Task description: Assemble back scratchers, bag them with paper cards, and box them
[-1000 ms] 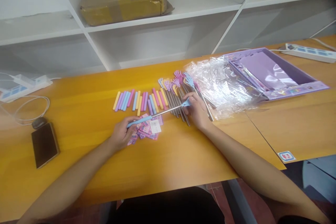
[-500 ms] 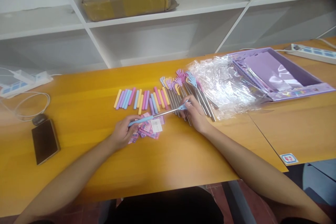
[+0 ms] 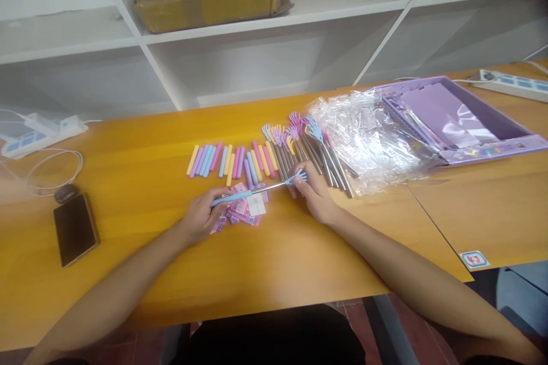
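Okay, from the head camera we're seemingly fitting handle point(image 3: 234, 197) to rod point(image 3: 269, 187), so we're probably needing a straight, steady push. Our left hand point(image 3: 200, 215) is gripping that light-blue handle, our right hand point(image 3: 315, 197) is pinching the blue claw point(image 3: 301, 175), and the shiny rod is slanting between them over the counter point(image 3: 274, 274).

Pink cards point(image 3: 245, 217) partly behind left fingers point(image 3: 214, 194)

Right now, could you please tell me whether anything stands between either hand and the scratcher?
Nothing visible does: the left hand grips its blue handle and the right hand holds its claw. The cards lie beneath the handle, not in between.
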The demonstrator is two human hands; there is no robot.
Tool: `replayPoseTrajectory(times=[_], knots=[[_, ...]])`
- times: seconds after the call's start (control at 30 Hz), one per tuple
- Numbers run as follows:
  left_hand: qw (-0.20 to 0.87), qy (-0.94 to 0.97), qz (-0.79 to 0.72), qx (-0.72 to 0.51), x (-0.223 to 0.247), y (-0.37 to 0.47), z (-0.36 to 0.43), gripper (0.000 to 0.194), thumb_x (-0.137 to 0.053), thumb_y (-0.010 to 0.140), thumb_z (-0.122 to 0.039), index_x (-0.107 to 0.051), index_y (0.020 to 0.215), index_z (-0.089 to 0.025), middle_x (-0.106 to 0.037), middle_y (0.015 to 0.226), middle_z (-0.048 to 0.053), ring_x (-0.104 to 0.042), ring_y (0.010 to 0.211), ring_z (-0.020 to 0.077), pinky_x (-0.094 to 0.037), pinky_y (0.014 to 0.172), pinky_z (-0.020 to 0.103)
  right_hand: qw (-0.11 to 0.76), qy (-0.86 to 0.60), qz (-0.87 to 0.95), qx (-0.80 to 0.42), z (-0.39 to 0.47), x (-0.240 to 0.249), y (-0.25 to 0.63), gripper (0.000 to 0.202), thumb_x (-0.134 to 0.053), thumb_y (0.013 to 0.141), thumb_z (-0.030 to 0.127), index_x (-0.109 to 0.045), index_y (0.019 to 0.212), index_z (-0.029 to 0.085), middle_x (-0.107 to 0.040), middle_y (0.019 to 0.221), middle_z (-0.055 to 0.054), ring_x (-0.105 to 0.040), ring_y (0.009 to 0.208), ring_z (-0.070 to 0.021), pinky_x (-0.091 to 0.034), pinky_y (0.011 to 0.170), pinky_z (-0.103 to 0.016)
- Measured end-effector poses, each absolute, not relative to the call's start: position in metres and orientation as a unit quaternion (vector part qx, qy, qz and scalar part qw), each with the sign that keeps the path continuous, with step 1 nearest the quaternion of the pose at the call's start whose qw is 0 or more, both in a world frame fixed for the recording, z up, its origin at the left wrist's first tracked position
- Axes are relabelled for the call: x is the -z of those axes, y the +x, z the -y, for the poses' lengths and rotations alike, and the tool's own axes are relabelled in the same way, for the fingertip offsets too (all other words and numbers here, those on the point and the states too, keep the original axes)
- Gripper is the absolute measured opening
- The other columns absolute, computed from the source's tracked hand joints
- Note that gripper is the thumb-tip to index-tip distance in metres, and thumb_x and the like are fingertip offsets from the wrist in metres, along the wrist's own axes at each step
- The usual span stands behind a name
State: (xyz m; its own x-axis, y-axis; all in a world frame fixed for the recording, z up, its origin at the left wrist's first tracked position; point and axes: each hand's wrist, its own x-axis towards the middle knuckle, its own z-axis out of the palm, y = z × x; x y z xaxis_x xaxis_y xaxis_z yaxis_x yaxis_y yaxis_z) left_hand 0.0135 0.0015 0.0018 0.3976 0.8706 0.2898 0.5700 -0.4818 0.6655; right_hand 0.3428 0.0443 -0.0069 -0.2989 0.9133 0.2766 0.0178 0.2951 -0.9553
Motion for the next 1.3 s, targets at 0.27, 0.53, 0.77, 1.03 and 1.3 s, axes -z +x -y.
replayPoseTrajectory(times=[0.27, 0.53, 0.77, 1.03, 1.3], knots=[[0.225, 0.809, -0.421, -0.343, 0.001, 0.018, 0.004, 0.031, -0.048, 0.114, -0.044, -0.064, 0.129, -0.022, -0.077, 0.095, 0.003, -0.067, 0.067, 0.0137, -0.053, 0.068, 0.027, 0.460, -0.348, 0.682, -0.450, -0.039, 0.017, 0.341, 0.024, -0.053, 0.112, 0.049, -0.046, 0.109, 0.027, -0.052, 0.093, 0.001, -0.051, 0.068, -0.0147, -0.043, 0.065, -0.033], [0.243, 0.817, -0.381, -0.358, 0.002, 0.020, 0.005, 0.026, -0.049, 0.115, -0.037, -0.061, 0.131, -0.022, -0.075, 0.088, 0.001, -0.065, 0.059, 0.0118, -0.053, 0.062, 0.025, 0.444, -0.359, 0.710, -0.413, -0.032, 0.012, 0.338, 0.023, -0.051, 0.112, 0.049, -0.046, 0.109, 0.026, -0.051, 0.105, -0.005, -0.052, 0.085, -0.0199, -0.044, 0.072, -0.036], [0.244, 0.809, -0.394, -0.362, 0.003, 0.021, 0.007, 0.031, -0.047, 0.114, -0.045, -0.063, 0.126, -0.021, -0.073, 0.087, 0.002, -0.065, 0.060, 0.0127, -0.053, 0.062, 0.026, 0.433, -0.349, 0.732, -0.394, -0.030, 0.009, 0.336, 0.022, -0.050, 0.111, 0.048, -0.043, 0.111, 0.027, -0.051, 0.105, -0.006, -0.050, 0.087, -0.0223, -0.044, 0.078, -0.039], [0.201, 0.831, -0.335, -0.396, 0.000, 0.025, 0.005, 0.023, -0.050, 0.114, -0.033, -0.060, 0.132, -0.022, -0.074, 0.089, 0.001, -0.066, 0.065, 0.0122, -0.050, 0.064, 0.024, 0.436, -0.322, 0.754, -0.371, -0.030, 0.007, 0.335, 0.017, -0.049, 0.112, 0.042, -0.041, 0.111, 0.027, -0.050, 0.104, -0.006, -0.050, 0.088, -0.0224, -0.042, 0.078, -0.039], [0.189, 0.844, -0.313, -0.393, 0.004, 0.023, 0.004, 0.023, -0.052, 0.113, -0.029, -0.060, 0.134, -0.022, -0.075, 0.090, 0.004, -0.071, 0.071, 0.0146, -0.053, 0.066, 0.026, 0.431, -0.325, 0.756, -0.371, -0.027, 0.008, 0.334, 0.021, -0.049, 0.111, 0.046, -0.039, 0.110, 0.028, -0.050, 0.102, -0.005, -0.051, 0.084, -0.0219, -0.043, 0.072, -0.038]])
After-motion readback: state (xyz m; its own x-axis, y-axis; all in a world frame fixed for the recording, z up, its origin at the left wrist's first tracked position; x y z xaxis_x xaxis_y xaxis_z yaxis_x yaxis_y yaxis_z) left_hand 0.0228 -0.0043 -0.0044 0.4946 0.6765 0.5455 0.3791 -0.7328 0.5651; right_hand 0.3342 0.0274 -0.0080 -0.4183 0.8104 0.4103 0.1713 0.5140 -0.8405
